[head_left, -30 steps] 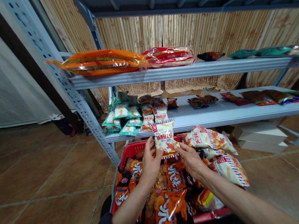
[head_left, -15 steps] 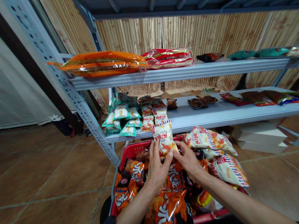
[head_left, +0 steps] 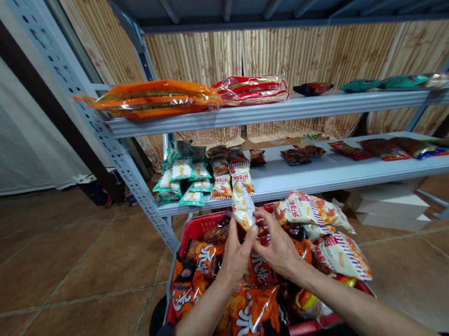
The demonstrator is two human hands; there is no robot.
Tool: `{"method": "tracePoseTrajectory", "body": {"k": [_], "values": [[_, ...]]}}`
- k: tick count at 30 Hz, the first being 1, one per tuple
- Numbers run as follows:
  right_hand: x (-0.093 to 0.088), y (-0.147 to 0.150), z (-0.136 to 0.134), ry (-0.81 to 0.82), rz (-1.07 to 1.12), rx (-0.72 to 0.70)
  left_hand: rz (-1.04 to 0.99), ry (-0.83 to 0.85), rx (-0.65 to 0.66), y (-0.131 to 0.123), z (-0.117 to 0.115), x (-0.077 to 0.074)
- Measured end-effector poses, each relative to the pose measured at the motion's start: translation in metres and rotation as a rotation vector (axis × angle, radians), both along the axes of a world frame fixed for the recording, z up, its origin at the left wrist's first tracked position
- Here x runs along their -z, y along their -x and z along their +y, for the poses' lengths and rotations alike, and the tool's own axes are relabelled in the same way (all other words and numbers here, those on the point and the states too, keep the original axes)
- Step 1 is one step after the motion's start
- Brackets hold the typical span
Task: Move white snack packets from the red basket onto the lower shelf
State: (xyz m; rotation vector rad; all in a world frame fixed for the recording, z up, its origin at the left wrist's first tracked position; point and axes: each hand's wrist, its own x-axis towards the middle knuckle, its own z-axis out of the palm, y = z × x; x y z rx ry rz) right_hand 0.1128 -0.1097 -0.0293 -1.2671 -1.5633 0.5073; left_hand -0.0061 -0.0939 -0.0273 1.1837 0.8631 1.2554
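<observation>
Both my hands are over a red plastic shopping basket [head_left: 201,227]. My left hand [head_left: 236,257] and my right hand [head_left: 279,251] pinch the lower end of a small white snack packet [head_left: 243,207] between their fingertips, and it stands upright, turned edge-on. Under my hands the basket is heaped with orange snack bags [head_left: 255,318]. Larger white bags with red-and-blue striped edges [head_left: 310,209] lie at its right side, close to my right hand. The basket's lower part is hidden by the bags and my forearms.
A grey perforated steel shelf unit stands ahead, its lower shelf [head_left: 325,177] holding several snack packets and its upper shelf [head_left: 283,110] holding larger bags. Its upright [head_left: 120,165] is left of the basket. Folded white cardboard [head_left: 391,212] lies on the tiled floor at right.
The white packet has turned from face-on to edge-on between my fingertips. My hands have come closer together, and the packet sits slightly lower.
</observation>
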Motion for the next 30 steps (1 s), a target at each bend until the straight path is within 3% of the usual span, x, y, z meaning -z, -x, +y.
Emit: {"method": "tracePoseTrajectory", "body": {"k": [4,7,10,14,16,18,22,30], "values": [[-0.003,0.002,-0.008,-0.077,-0.205,-0.051,-0.150,0.071,0.094,0.002,-0.001,-0.002],[-0.005,-0.002,-0.011,-0.073,-0.217,-0.133,-0.263,0.209,0.143,0.010,0.002,0.003],[-0.009,-0.009,-0.004,-0.069,-0.063,-0.122,-0.352,0.285,0.208,0.020,0.004,0.006],[-0.017,-0.022,0.023,-0.048,0.251,0.039,-0.406,0.372,0.317,0.029,0.003,0.006],[-0.021,-0.027,0.037,0.065,0.422,0.022,-0.424,0.399,0.362,0.031,0.002,0.007],[-0.025,-0.030,0.046,0.253,0.558,-0.103,-0.434,0.418,0.386,0.032,0.001,0.007],[-0.031,-0.033,0.053,0.450,0.769,-0.269,-0.410,0.436,0.393,0.035,-0.001,0.006],[-0.024,-0.037,0.065,0.467,0.938,-0.210,-0.286,0.341,0.260,0.036,-0.010,0.008]]}}
